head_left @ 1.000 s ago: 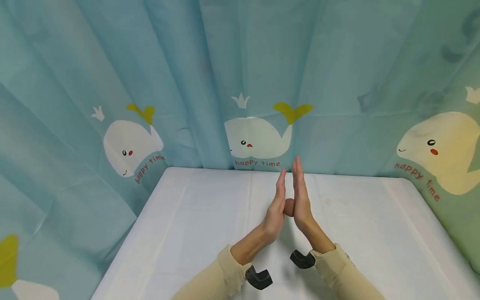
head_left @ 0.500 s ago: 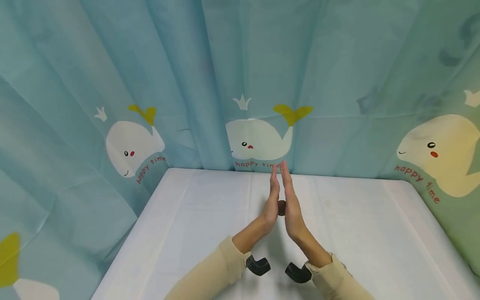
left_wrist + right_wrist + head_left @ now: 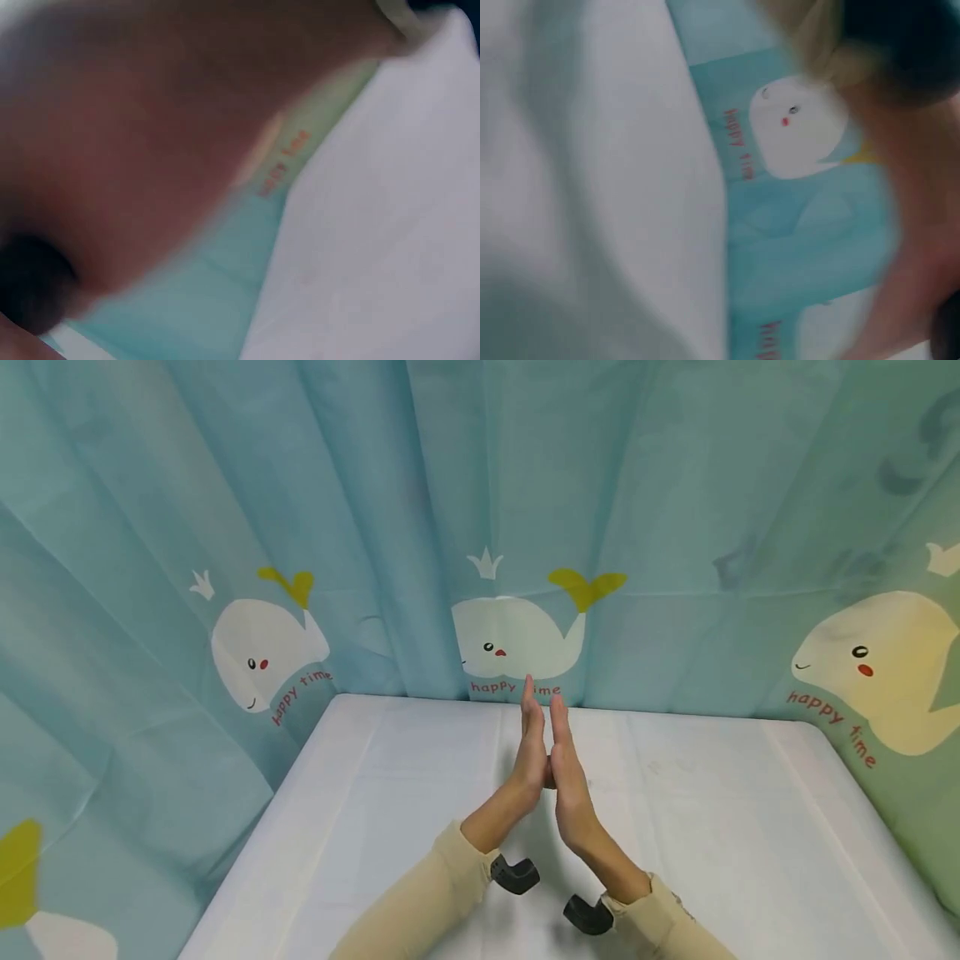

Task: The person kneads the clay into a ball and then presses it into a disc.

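In the head view a small brown ball (image 3: 551,772) sits between my two palms, mostly covered by them. My left hand (image 3: 531,767) presses it from the left with straight fingers pointing away from me. From the right, my right hand (image 3: 572,789) lies flat against it, fingers also straight, its tips a little nearer to me than the left ones. Both hands are held over the table. A blurred dark side of the ball (image 3: 34,285) shows beside the left palm (image 3: 150,150) in the left wrist view. In the right wrist view the ball (image 3: 948,330) appears at the right edge.
A white cloth covers the table (image 3: 420,752). Behind it and at both sides hangs a blue-green curtain (image 3: 675,527) printed with whales. Black camera mounts (image 3: 514,875) stick out from both wrists under the beige sleeves (image 3: 427,897).
Both hands and the ball have shifted left. The left fingertips have slid forward while the right hand has drawn back toward me, so the palms have moved past each other around the ball.
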### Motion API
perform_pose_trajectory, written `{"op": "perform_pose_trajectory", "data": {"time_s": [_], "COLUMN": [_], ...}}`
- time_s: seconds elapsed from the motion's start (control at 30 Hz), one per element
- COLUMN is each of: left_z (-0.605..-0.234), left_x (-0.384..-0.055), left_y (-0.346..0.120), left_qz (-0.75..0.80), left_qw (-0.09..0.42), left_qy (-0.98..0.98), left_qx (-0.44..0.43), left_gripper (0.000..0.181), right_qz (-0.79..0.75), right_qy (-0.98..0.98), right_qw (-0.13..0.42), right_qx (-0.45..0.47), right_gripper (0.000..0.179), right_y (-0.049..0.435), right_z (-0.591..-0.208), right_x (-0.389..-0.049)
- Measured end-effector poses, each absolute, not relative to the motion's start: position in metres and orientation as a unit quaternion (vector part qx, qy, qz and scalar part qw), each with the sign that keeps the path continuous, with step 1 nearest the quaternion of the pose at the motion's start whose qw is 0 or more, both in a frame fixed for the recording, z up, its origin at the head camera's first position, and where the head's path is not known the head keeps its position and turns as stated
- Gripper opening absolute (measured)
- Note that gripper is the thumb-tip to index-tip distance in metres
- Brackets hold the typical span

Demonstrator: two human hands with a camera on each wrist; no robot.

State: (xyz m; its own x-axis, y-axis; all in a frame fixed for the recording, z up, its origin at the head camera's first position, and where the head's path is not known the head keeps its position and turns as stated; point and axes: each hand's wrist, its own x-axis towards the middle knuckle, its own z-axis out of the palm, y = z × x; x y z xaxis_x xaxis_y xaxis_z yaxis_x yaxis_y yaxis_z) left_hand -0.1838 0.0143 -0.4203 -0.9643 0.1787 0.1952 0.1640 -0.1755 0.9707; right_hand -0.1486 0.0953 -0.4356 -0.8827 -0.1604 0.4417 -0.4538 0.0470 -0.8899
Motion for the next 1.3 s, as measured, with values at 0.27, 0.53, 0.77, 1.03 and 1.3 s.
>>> {"op": "perform_pose_trajectory", "data": {"time_s": [0.27,0.53,0.77,1.03,1.3], "left_z": [-0.428,-0.426,-0.44,-0.417,-0.435], "left_x": [-0.161,-0.174,-0.179,-0.162,-0.178], "left_y": [0.019,0.017,0.02,0.023,0.015], "left_qz": [0.742,0.783,0.755,0.76,0.754], "left_qw": [0.087,0.039,0.009,-0.021,0.011], "left_qy": [0.634,0.611,0.644,0.62,0.643], "left_qx": [0.199,0.112,0.125,0.194,0.135], "left_gripper": [0.062,0.061,0.06,0.059,0.059], "right_qz": [0.723,0.731,0.708,0.756,0.737], "right_qy": [-0.677,-0.655,-0.661,-0.629,-0.635], "right_qw": [0.053,0.036,0.102,0.045,0.058], "right_qx": [0.128,0.189,0.228,0.173,0.224], "right_gripper": [0.05,0.053,0.055,0.055,0.056], "right_y": [0.12,0.108,0.105,0.113,0.102], "right_z": [-0.427,-0.45,-0.43,-0.439,-0.432], "right_x": [-0.175,-0.17,-0.155,-0.173,-0.15]}}
